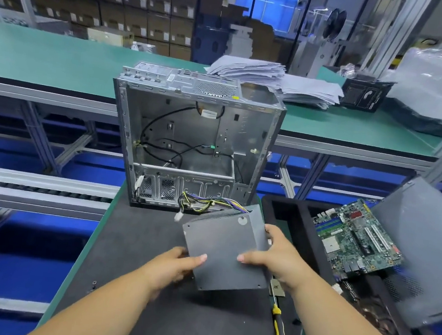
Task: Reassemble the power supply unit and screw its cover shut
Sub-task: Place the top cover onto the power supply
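Grey power supply unit point(226, 247), coloured wire bundle point(210, 202) trailing from its far end, held tilted above the dark mat point(134, 240) before an open computer case point(192, 142) in a warehouse-like room, left hand point(175, 265) and right hand point(277, 256) gripping opposite edges, thumbs on top.

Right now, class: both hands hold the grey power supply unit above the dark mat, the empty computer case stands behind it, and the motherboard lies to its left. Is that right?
One detail is wrong. In the head view the motherboard lies to the right of the power supply unit, not the left. The rest stands: left hand and right hand hold it above the dark mat, with the computer case behind.
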A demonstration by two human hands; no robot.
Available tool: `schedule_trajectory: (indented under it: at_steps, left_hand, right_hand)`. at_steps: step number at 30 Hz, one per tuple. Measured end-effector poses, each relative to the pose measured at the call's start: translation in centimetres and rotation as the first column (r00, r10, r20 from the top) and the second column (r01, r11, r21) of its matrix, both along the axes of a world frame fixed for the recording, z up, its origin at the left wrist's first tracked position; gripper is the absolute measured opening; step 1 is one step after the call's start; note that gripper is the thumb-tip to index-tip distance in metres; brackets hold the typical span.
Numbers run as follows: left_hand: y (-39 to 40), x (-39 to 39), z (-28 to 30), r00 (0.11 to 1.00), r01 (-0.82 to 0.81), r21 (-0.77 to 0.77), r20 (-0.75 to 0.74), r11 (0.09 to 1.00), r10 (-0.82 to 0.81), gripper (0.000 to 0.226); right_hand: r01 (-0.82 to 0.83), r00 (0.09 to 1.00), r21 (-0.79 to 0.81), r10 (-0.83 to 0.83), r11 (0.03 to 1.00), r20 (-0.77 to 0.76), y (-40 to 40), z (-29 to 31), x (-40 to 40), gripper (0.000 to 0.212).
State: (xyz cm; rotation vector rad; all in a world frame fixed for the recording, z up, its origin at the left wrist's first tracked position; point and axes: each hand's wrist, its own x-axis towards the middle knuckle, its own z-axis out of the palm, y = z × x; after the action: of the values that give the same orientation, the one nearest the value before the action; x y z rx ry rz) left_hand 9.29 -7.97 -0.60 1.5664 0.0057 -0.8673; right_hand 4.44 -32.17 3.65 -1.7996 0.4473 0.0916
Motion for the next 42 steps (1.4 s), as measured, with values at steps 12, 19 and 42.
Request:
schedule_trajectory:
  at_steps: [12,19,42]
  left_hand:
    - [-1.0,1.2,1.8,0.979,-0.189,-0.388,-0.002,0.902,0.204,0.081]
    - [-1.6,1.0,5.8,0.84,-0.042,0.205,0.536,0.978,-0.076,0.092]
    - [-2.2,0.3,2.8,0.797,-0.297,0.325,0.602,0.898,0.046,0.039]
  right_hand:
    - [-0.06,0.995,0.33,0.031,0.942,0.093,0.2,0.7,-1.6,0.08]
    - [-0.082,0.996,-0.072,0.085,0.994,0.04,0.8,2.8,-0.4,0.037]
    - [0.09,0.988,0.272,-0.052,0.958,-0.145,0.8,-1.1,0.2,0.022]
